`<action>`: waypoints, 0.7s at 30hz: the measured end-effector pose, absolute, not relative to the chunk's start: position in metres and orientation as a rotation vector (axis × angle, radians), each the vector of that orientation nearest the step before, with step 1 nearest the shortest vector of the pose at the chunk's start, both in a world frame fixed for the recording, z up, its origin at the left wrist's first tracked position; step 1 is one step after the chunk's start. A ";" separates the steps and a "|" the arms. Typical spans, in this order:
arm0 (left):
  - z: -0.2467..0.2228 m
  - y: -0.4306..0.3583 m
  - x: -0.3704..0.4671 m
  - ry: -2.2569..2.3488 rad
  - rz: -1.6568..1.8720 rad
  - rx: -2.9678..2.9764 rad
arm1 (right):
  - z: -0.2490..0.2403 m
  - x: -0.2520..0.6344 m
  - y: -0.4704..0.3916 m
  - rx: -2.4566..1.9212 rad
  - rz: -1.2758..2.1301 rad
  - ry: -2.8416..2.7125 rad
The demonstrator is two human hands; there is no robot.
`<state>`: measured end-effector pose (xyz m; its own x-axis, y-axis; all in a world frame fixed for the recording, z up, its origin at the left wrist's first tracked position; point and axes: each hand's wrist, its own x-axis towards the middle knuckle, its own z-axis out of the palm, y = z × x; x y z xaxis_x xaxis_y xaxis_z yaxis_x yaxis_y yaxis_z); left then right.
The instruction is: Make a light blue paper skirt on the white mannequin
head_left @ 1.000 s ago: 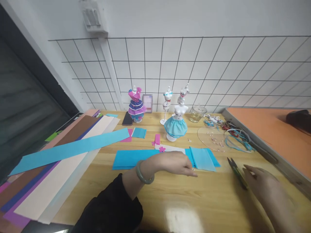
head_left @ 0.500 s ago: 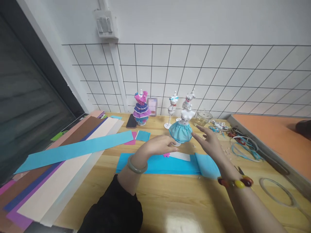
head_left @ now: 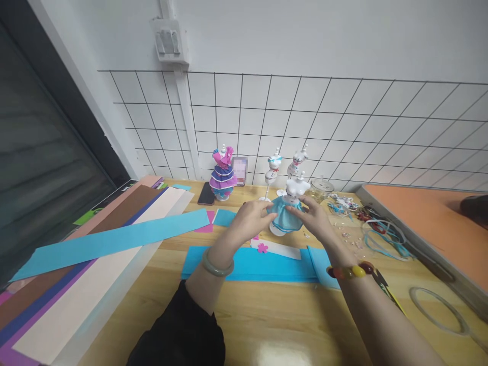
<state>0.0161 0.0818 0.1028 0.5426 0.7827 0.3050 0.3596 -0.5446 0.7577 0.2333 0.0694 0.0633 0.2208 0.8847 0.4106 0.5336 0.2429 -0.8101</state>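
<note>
A small white mannequin (head_left: 297, 187) wears a light blue gathered skirt (head_left: 285, 216) and stands on a round white base. My left hand (head_left: 249, 219), with a jade-like bangle on its wrist, has its fingertips at the skirt's left edge. At the upper right of the skirt, my right hand (head_left: 314, 217) closes its fingers on the fabric near the waist. In front of the mannequin lie a folded blue paper strip (head_left: 244, 264), a white paper piece (head_left: 284, 249) and a pink flower cutout (head_left: 263, 248).
Long paper sheets (head_left: 114, 274) cover the left side. A mannequin in a purple and pink dress (head_left: 223, 175) stands beside a phone (head_left: 206, 193). Two more mannequins are behind. Cords (head_left: 385, 236), scissors (head_left: 381, 282) and a clear coil (head_left: 438, 310) lie right.
Both hands have come to the skirt from either side, and the right fingers have closed on it. The skirt is bunched and its hem has shifted. The view has moved slightly.
</note>
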 end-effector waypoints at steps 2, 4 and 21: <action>0.100 0.081 0.022 0.887 0.990 2.177 | 0.074 0.230 0.055 -1.389 0.496 -1.442; 0.100 0.078 0.027 0.828 1.102 2.208 | 0.085 0.226 0.039 -1.360 0.569 -1.448; 0.091 0.071 0.043 0.584 0.866 1.761 | 0.105 0.218 -0.015 -1.416 0.925 -1.291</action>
<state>0.0430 0.0711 0.0912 0.6204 0.7339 0.2767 -0.0177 -0.3396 0.9404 0.2176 -0.0151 0.1048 0.1487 0.9862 0.0729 0.2479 0.0342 -0.9682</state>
